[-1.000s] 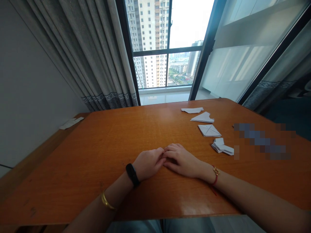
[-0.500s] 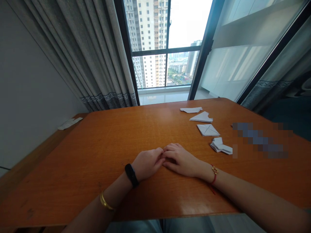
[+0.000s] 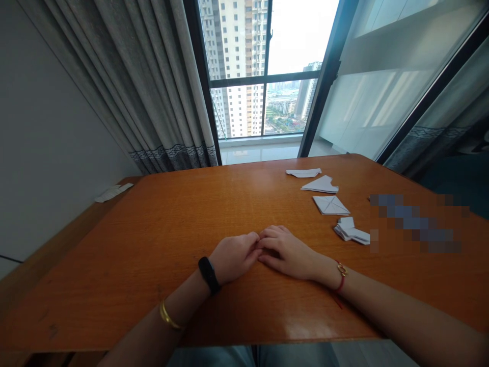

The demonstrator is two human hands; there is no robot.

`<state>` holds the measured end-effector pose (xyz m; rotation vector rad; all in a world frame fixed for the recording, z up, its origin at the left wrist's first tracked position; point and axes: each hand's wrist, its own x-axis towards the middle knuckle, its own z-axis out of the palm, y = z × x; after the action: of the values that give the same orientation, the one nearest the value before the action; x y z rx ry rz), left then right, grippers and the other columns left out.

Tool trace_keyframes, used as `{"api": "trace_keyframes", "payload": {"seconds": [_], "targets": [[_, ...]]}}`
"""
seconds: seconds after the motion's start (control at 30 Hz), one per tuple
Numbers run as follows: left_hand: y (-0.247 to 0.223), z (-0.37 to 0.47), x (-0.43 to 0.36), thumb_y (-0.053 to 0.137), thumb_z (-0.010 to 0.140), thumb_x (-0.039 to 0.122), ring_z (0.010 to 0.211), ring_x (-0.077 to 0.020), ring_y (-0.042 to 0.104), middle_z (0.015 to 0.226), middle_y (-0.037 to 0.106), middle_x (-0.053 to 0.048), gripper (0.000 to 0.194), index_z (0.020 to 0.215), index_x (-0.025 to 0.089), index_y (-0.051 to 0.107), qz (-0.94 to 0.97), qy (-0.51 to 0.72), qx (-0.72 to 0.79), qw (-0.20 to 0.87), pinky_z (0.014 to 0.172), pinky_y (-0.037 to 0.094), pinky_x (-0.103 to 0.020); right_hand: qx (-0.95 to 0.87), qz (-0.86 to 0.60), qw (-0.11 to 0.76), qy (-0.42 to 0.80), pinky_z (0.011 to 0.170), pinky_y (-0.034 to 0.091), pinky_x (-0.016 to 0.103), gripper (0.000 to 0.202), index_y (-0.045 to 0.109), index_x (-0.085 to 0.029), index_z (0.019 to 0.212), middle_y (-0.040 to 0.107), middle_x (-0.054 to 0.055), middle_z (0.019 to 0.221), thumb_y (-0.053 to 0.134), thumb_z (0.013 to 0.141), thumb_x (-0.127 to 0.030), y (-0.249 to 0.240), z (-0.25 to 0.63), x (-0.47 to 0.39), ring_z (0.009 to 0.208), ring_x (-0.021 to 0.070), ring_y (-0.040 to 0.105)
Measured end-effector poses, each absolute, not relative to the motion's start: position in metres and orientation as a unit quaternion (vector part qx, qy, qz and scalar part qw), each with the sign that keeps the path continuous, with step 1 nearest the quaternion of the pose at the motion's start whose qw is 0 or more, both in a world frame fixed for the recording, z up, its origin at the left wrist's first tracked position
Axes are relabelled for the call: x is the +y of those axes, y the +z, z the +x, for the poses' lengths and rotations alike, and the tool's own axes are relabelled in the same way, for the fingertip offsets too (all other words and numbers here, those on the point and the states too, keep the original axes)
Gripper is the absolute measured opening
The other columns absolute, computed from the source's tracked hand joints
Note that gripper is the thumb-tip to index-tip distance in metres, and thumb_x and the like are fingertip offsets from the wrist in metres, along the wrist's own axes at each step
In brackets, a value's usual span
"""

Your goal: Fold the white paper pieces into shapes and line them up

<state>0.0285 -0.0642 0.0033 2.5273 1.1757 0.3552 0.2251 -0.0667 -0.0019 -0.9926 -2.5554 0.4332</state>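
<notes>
My left hand and my right hand rest on the wooden table with their fingertips meeting. Nothing shows in either one. The left thumb stands a little off its fingers, and the right fingers are loosely bent and apart, lying at the tips of the left ones. Beyond my right hand lie pieces of folded white paper: a small stack of strips, a creased square, a pointed piece and a narrow piece farthest off.
A blurred-out patch hides something on the table's right side. A whitish flat item lies on a ledge by the left wall. Behind the table are a grey curtain and a window.
The view has shifted very slightly, so everything sits a little further right. My hands hold the same pose, and the papers lie as before.
</notes>
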Motion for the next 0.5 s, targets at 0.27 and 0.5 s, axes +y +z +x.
{"api": "trace_keyframes", "payload": {"seconds": [0.27, 0.5], "targets": [[0.0021, 0.0284, -0.0629, 0.048, 0.09, 0.028, 0.063, -0.0136, 0.054, 0.075, 0.061, 0.001, 0.009, 0.085, 0.02, 0.05, 0.888, 0.129, 0.408, 0.171, 0.057, 0.034, -0.024, -0.906, -0.352, 0.179, 0.151, 0.087, 0.037, 0.036, 0.012, 0.064, -0.02, 0.094, 0.061, 0.005, 0.098, 0.057, 0.089, -0.028, -0.0013, 0.2258, -0.067, 0.094, 0.0188, 0.051], [0.0034, 0.0285, -0.0631, 0.047, 0.09, 0.028, 0.064, -0.0141, 0.055, 0.076, 0.061, 0.0, 0.009, 0.087, 0.02, 0.051, 0.886, 0.12, 0.413, 0.171, 0.058, 0.035, -0.024, -0.906, -0.353, 0.177, 0.151, 0.086, 0.037, 0.036, 0.012, 0.064, -0.02, 0.094, 0.06, 0.005, 0.098, 0.057, 0.089, -0.028, -0.0025, 0.2258, -0.0665, 0.094, 0.0191, 0.051]]}}
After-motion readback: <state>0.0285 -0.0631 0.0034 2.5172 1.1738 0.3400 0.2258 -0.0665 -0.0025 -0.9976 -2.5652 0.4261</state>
